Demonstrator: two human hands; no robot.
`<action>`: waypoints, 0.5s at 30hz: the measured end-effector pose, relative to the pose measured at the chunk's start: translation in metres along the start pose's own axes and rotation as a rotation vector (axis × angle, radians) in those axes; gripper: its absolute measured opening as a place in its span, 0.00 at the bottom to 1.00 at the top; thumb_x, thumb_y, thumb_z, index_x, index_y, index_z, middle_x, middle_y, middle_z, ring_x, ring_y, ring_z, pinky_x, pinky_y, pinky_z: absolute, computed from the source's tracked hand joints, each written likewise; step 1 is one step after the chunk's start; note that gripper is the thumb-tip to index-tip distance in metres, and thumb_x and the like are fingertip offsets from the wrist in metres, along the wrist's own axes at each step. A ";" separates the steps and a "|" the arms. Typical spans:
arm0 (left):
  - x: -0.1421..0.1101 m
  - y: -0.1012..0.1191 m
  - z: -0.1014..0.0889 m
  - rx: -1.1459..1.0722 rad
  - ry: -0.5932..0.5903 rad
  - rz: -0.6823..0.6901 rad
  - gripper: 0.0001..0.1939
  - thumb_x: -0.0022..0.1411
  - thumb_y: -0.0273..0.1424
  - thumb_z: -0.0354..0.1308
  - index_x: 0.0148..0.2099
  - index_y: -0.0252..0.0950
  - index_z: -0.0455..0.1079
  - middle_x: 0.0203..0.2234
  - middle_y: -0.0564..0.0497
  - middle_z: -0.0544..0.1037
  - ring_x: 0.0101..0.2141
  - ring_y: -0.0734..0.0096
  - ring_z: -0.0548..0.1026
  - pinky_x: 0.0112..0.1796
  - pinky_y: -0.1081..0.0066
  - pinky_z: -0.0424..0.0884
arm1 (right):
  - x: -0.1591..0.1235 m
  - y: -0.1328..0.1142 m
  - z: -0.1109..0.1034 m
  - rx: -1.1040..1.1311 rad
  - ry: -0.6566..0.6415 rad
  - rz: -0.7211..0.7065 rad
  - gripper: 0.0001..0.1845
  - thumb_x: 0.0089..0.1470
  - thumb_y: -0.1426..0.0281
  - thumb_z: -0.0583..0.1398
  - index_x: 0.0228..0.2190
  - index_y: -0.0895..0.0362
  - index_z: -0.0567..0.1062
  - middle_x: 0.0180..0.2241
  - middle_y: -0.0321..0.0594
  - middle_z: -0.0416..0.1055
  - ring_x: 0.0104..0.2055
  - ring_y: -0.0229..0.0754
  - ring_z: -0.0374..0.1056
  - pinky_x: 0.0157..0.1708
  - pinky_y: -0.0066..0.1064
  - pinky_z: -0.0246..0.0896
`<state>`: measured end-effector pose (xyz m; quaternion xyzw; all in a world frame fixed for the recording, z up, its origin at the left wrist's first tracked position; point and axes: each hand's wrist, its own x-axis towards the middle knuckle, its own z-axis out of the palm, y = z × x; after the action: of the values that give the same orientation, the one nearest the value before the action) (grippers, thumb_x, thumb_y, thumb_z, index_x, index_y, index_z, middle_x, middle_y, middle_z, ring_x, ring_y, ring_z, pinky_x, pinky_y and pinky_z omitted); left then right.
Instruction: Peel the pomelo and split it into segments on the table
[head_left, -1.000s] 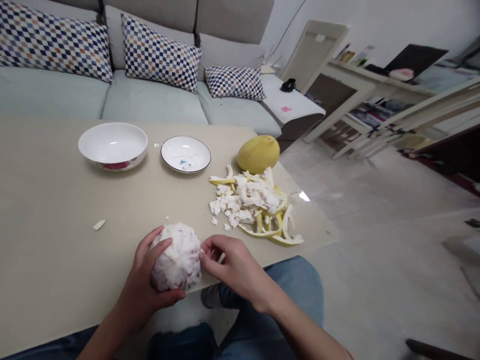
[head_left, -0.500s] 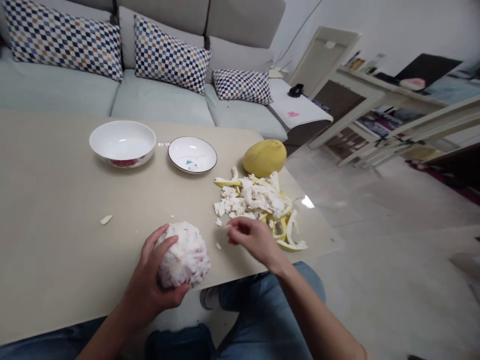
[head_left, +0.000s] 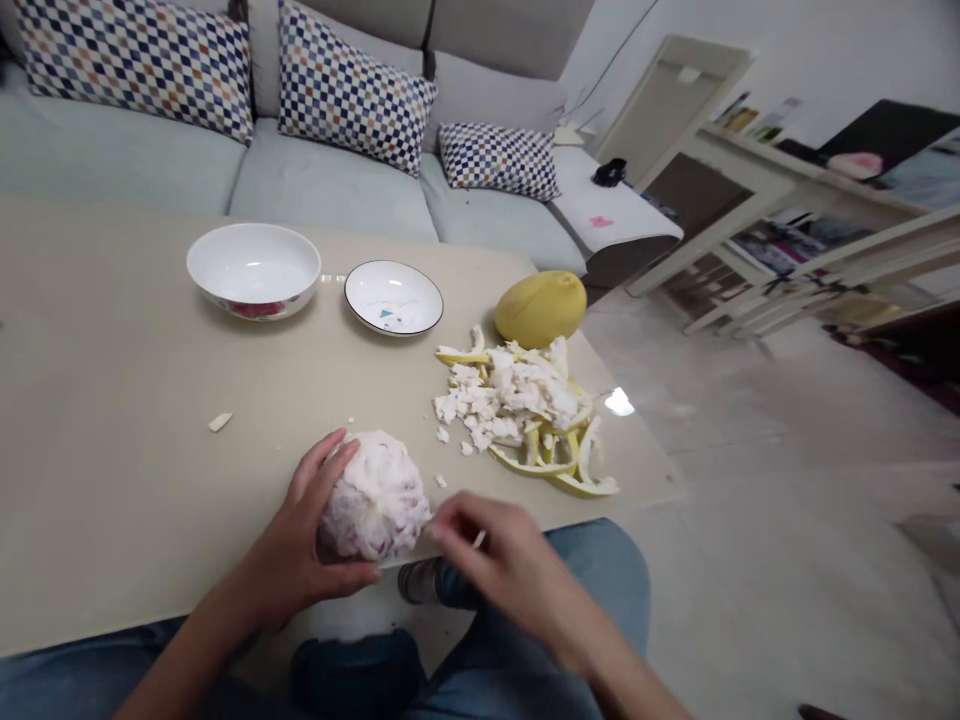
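A peeled pomelo (head_left: 379,500), white with pinkish patches of pith, rests near the front edge of the table (head_left: 135,500). My left hand (head_left: 311,530) is wrapped round its left side, thumb below and fingers on top. At the pomelo's right side is my right hand (head_left: 487,550), thumb and forefinger pinched together at its surface; whatever lies between the fingertips is too small to make out. Beyond that hand lies a heap of white pith scraps (head_left: 536,385) on yellow-edged peel strips (head_left: 589,485). Behind the heap sits a whole yellow pomelo (head_left: 540,308).
A deep white bowl (head_left: 255,270) and a small dark-rimmed plate (head_left: 394,298) stand towards the back of the table. One scrap of peel (head_left: 220,422) lies at left. Past the table is a sofa (head_left: 330,190) with checked cushions (head_left: 356,85).
My right hand has come from beside the peel heap down and left to the pomelo's side. More pith scraps lie at the heap's near edge. My left hand keeps its hold.
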<state>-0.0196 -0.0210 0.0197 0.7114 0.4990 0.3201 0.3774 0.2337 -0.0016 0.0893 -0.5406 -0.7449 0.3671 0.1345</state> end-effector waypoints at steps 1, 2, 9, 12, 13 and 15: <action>-0.001 0.000 -0.003 0.000 -0.038 0.019 0.51 0.56 0.39 0.68 0.72 0.52 0.39 0.71 0.42 0.40 0.69 0.44 0.48 0.62 0.44 0.60 | -0.005 -0.008 0.012 0.017 -0.051 0.002 0.12 0.60 0.64 0.60 0.25 0.55 0.71 0.24 0.33 0.71 0.26 0.36 0.66 0.26 0.26 0.59; -0.001 -0.001 -0.006 0.000 -0.068 0.033 0.49 0.58 0.37 0.66 0.72 0.53 0.39 0.72 0.43 0.39 0.70 0.46 0.48 0.62 0.45 0.60 | -0.008 -0.013 0.022 0.023 -0.049 0.009 0.12 0.58 0.65 0.62 0.25 0.55 0.69 0.24 0.33 0.71 0.26 0.36 0.65 0.26 0.26 0.58; 0.000 -0.002 0.002 0.079 0.091 0.012 0.49 0.50 0.41 0.72 0.68 0.50 0.50 0.67 0.42 0.47 0.67 0.44 0.54 0.61 0.46 0.62 | 0.000 -0.002 0.035 -0.115 0.217 -0.118 0.06 0.58 0.68 0.60 0.30 0.55 0.69 0.28 0.37 0.71 0.29 0.39 0.68 0.30 0.28 0.62; 0.001 0.001 0.011 0.156 0.178 0.042 0.45 0.51 0.40 0.71 0.66 0.49 0.53 0.67 0.41 0.48 0.65 0.44 0.57 0.60 0.44 0.63 | 0.004 0.001 0.024 -0.163 0.298 -0.154 0.02 0.59 0.69 0.59 0.33 0.55 0.70 0.31 0.39 0.73 0.33 0.41 0.71 0.33 0.30 0.66; 0.001 0.002 0.014 0.182 0.210 0.069 0.42 0.52 0.40 0.70 0.65 0.49 0.54 0.68 0.41 0.48 0.65 0.43 0.56 0.60 0.43 0.62 | 0.004 0.002 0.022 -0.159 0.317 -0.155 0.02 0.59 0.69 0.59 0.35 0.55 0.71 0.32 0.40 0.74 0.33 0.41 0.71 0.33 0.30 0.68; 0.003 0.003 0.017 0.195 0.245 0.132 0.40 0.54 0.38 0.69 0.64 0.47 0.54 0.68 0.39 0.49 0.66 0.43 0.55 0.60 0.42 0.60 | 0.004 0.003 0.020 -0.141 0.337 -0.158 0.06 0.60 0.69 0.59 0.40 0.55 0.72 0.34 0.40 0.75 0.35 0.41 0.72 0.34 0.30 0.70</action>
<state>-0.0035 -0.0221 0.0137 0.7314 0.5222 0.3788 0.2212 0.2225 -0.0058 0.0730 -0.5424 -0.7758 0.2066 0.2475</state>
